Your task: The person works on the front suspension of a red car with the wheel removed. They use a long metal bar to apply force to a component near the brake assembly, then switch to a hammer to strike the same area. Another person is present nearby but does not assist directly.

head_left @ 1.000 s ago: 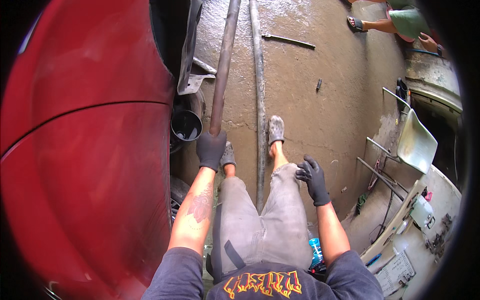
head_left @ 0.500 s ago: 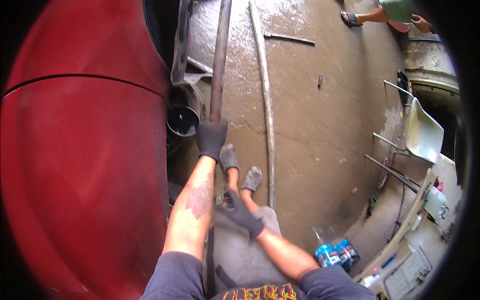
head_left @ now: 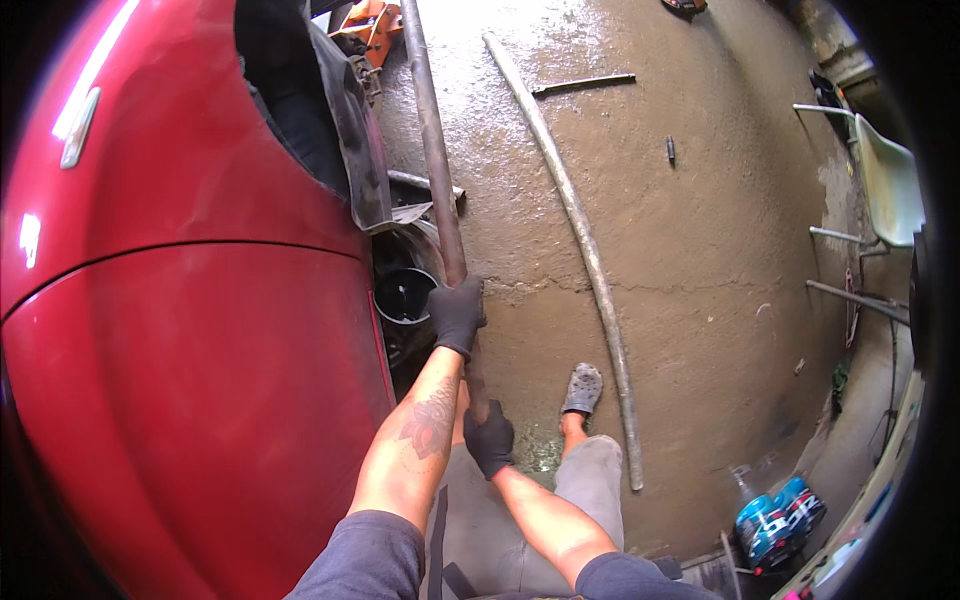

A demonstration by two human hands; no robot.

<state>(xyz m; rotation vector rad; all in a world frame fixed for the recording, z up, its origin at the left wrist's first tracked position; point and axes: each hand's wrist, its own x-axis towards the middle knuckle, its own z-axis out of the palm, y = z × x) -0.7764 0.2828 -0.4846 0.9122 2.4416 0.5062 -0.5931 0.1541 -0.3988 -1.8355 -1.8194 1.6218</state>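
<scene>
Currently, the work looks to be at the two-handed handling of a long brown metal pipe (head_left: 437, 150), which slants beside the red car (head_left: 200, 350) and leaves view at the top edge. The left hand (head_left: 457, 312), black-gloved, is clenched around it; the right hand (head_left: 489, 438), gloved too, appears wrapped around its near end. As a judgement, any further move calls for both hands to guide it together, keeping it clear of the bodywork and minding the far end, which is out of sight. Just left of the left hand stands a black bucket (head_left: 390, 298); its inside is too dark to tell what it holds. At lower right, blue-and-black packages (head_left: 765, 530) sit on the floor (head_left: 720, 340), their contents hidden. A grey pole (head_left: 590, 255) lies to the right of the pipe.
</scene>
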